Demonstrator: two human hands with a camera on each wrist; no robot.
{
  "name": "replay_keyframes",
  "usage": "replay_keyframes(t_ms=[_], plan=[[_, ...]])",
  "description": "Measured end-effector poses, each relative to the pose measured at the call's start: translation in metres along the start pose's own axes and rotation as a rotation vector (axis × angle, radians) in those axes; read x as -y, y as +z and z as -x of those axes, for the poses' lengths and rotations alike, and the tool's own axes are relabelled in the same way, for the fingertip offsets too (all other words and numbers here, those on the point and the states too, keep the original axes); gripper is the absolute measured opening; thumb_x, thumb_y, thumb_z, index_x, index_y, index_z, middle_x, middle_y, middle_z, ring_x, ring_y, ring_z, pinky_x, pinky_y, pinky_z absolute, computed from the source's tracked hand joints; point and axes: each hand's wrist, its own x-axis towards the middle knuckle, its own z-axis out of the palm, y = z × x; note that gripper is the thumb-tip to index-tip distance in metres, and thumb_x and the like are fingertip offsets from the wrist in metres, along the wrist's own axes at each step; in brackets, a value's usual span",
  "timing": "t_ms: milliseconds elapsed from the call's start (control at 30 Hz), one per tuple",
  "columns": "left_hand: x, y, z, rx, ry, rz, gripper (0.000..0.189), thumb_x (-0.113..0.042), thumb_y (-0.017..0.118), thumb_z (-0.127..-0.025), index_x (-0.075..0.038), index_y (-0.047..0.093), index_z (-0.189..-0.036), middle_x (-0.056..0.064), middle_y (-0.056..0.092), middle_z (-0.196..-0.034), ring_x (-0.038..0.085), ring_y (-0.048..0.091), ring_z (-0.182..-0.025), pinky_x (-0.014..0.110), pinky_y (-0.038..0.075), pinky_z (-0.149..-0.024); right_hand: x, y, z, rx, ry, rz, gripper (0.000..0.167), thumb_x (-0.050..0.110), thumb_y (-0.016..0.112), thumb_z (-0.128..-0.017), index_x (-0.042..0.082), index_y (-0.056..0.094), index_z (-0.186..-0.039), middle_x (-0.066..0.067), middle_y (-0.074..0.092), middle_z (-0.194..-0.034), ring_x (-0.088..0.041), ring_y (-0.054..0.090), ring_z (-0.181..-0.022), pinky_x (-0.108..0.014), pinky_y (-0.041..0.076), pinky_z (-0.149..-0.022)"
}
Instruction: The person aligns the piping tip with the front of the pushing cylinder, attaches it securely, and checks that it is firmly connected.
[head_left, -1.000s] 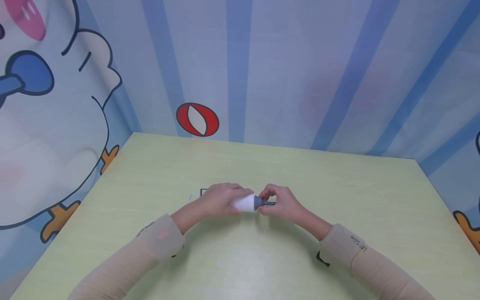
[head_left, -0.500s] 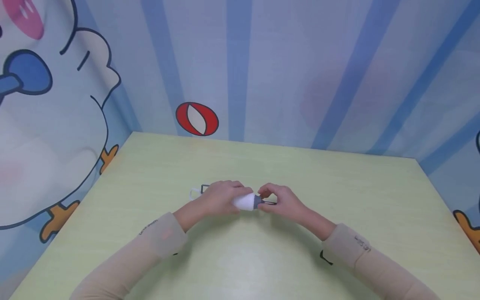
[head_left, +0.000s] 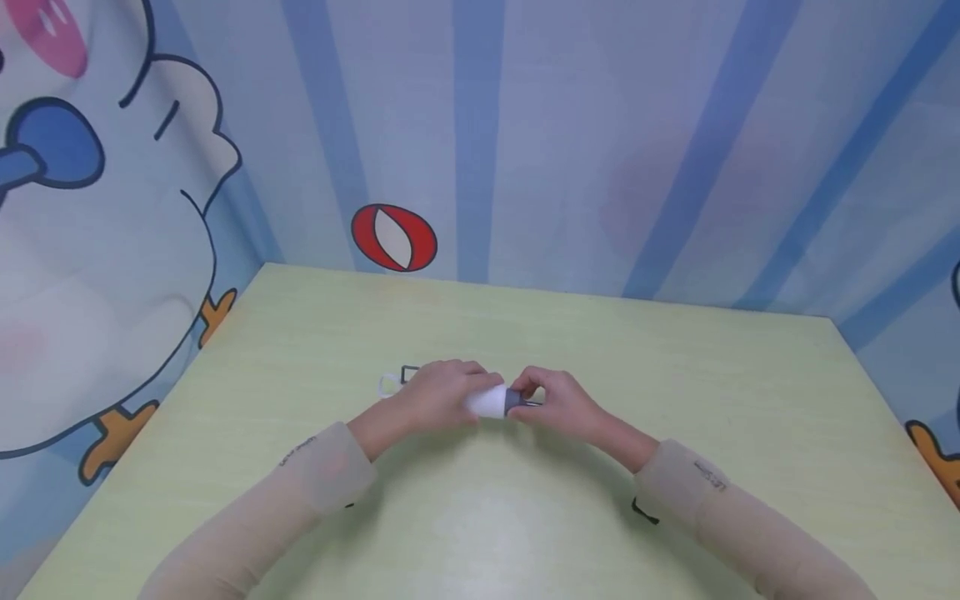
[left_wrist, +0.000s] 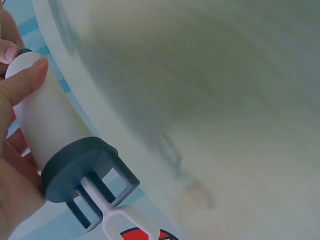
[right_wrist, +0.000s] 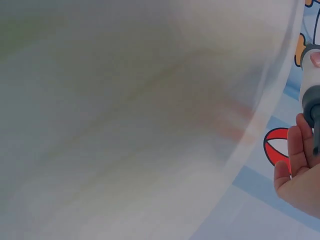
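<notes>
Held level above the table is what looks like an icing syringe (head_left: 487,402) with a white barrel. My left hand (head_left: 442,397) grips the barrel, thumb laid along it. In the left wrist view its dark grey end cap (left_wrist: 75,170) carries two square finger loops, and a white plunger handle (left_wrist: 125,220) sticks out. At the other end, my right hand (head_left: 561,405) pinches the grey collar (head_left: 513,401) between thumb and fingers. A thin dark nozzle (right_wrist: 317,135) points out from the collar, inside the curve of that hand.
Both hands are over a pale green table (head_left: 480,517). A striped blue cloth backdrop (head_left: 555,142) with cartoon prints rises behind its far edge and along the sides.
My right hand has shifted slightly left, closer round the grey collar, and less of the nozzle shows. The left hand keeps its grip on the barrel almost in place.
</notes>
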Motion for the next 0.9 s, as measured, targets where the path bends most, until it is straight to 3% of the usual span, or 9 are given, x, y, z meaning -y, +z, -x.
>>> replay_keyframes(t_ms=[233,500,900], plan=[[0.020,-0.004,-0.021,-0.013,-0.089,-0.027,0.059,-0.028,0.072,-0.072,-0.023,0.047,-0.126,0.001,0.055,-0.119,0.017,0.053,-0.101,0.036,0.046,-0.083,-0.002,-0.004,-0.031,-0.048,0.098,0.051,0.022,0.018,0.066,-0.078,0.009,0.060,-0.098,-0.003,0.063,-0.090,-0.014,0.056,-0.082,-0.024,0.046,-0.066],[0.038,-0.004,-0.041,-0.001,-0.110,-0.031,0.059,-0.023,0.070,-0.075,-0.020,0.046,-0.128,0.004,0.055,-0.120,0.020,0.054,-0.102,0.038,0.045,-0.084,-0.010,-0.009,-0.059,-0.031,0.133,0.101,0.023,0.018,0.066,-0.078,0.006,0.060,-0.097,-0.007,0.064,-0.093,-0.017,0.058,-0.085,-0.026,0.046,-0.069],[0.046,0.009,-0.052,0.047,-0.156,-0.031,0.059,-0.021,0.068,-0.076,-0.021,0.044,-0.130,0.004,0.054,-0.123,0.022,0.054,-0.105,0.040,0.042,-0.088,-0.028,0.000,-0.073,0.005,0.162,0.115,0.025,0.016,0.067,-0.077,0.003,0.060,-0.098,-0.009,0.064,-0.094,-0.018,0.059,-0.085,-0.027,0.048,-0.073]])
